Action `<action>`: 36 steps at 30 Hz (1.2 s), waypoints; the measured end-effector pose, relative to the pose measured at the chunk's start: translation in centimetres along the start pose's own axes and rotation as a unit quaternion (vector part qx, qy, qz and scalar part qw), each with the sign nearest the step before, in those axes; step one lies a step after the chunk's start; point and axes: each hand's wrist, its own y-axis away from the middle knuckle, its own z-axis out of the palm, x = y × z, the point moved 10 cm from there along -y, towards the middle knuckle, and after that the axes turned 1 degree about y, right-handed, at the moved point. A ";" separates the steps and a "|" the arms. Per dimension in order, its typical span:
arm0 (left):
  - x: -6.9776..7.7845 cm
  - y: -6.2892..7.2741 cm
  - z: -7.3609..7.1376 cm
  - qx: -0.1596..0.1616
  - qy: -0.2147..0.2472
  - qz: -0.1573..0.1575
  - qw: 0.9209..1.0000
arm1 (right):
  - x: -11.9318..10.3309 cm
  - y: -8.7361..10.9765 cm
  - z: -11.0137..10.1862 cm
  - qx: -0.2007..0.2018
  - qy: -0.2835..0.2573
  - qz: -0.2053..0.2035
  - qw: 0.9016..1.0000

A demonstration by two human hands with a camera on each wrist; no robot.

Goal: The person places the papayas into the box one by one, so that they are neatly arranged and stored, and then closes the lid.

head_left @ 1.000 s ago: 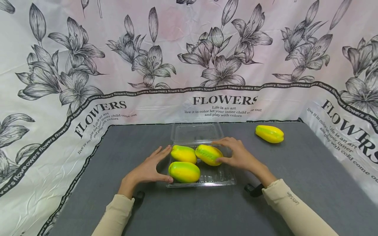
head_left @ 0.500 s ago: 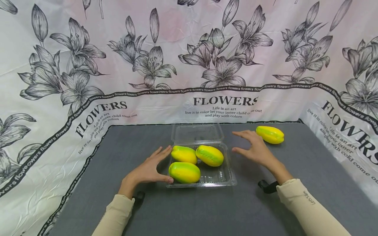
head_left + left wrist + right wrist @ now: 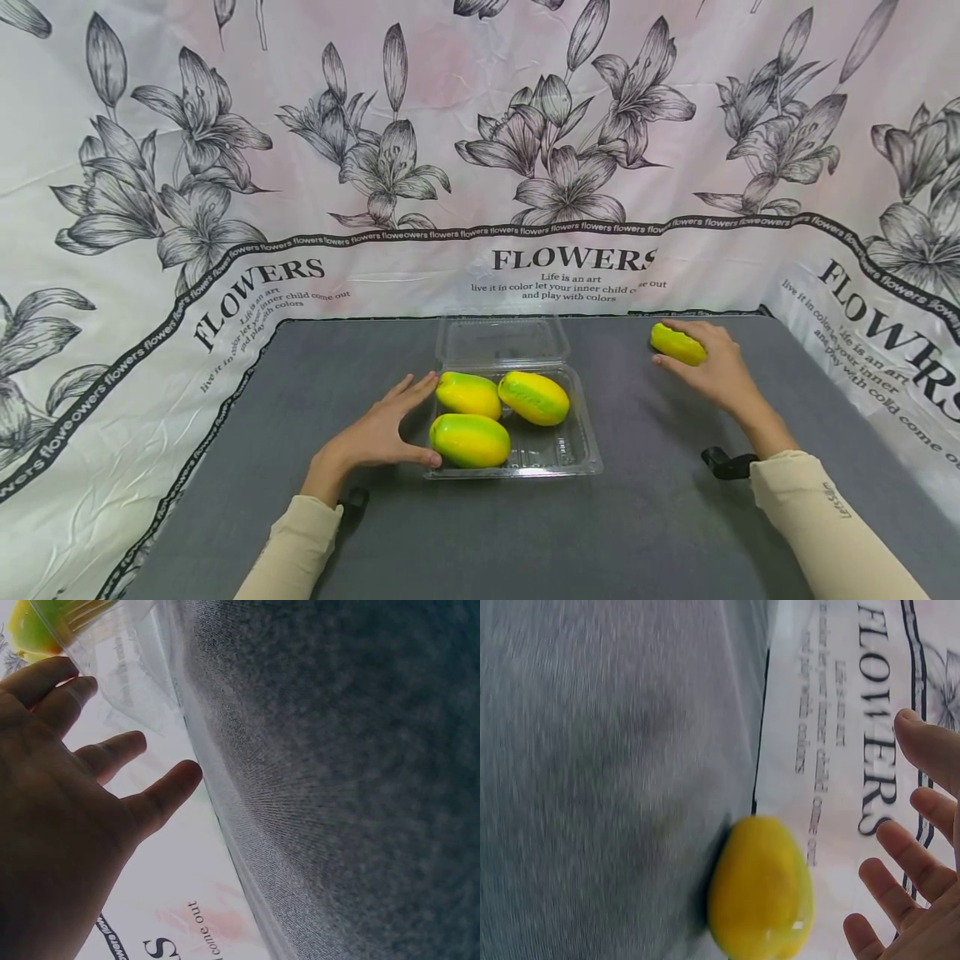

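A clear plastic clamshell box (image 3: pixel 588 446) lies with its lid folded back in the middle of the table. Inside are three yellow-green papayas: one at the back left (image 3: pixel 468 395), one at the back right (image 3: pixel 534 398) and one at the front left (image 3: pixel 470 441). My left hand (image 3: pixel 378 429) spreads its fingers along the box's left side, thumb at the front corner. At the far right lies another papaya (image 3: pixel 761 889). My right hand (image 3: pixel 712 367) reaches over it with fingers spread, hiding part of it in the head view; the right wrist view shows the fingers apart from it.
The box's lid (image 3: pixel 502 342) lies toward the back edge of the grey table (image 3: pixel 525 542). A white cloth (image 3: pixel 405 275) printed with flowers stands as a wall behind and at both sides. Dark straps (image 3: pixel 727 463) sit at the wrists.
My right hand has left the papaya at the back right of the box and moved right, to the papaya at the far right. The left hand has stayed at the box.
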 end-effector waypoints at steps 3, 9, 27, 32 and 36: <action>0.0 0.0 0.0 0.000 -0.001 -0.002 1.000 | 1.0 0.0 -0.7 0.006 0.002 0.010 1.000; 0.0 0.0 0.0 0.000 -0.001 -0.006 1.000 | 2.6 -0.1 -1.1 0.003 0.014 0.028 1.000; 0.0 0.0 0.0 -0.002 0.000 -0.013 1.000 | 5.7 -0.8 -1.1 -0.010 0.040 0.067 0.997; 0.0 0.0 0.0 0.000 -0.001 -0.010 1.000 | 6.8 -1.2 -0.3 -0.029 0.036 0.079 0.996; 0.0 0.0 0.2 0.001 -0.002 -0.004 1.000 | 7.4 -1.6 0.3 -0.045 0.038 0.087 0.994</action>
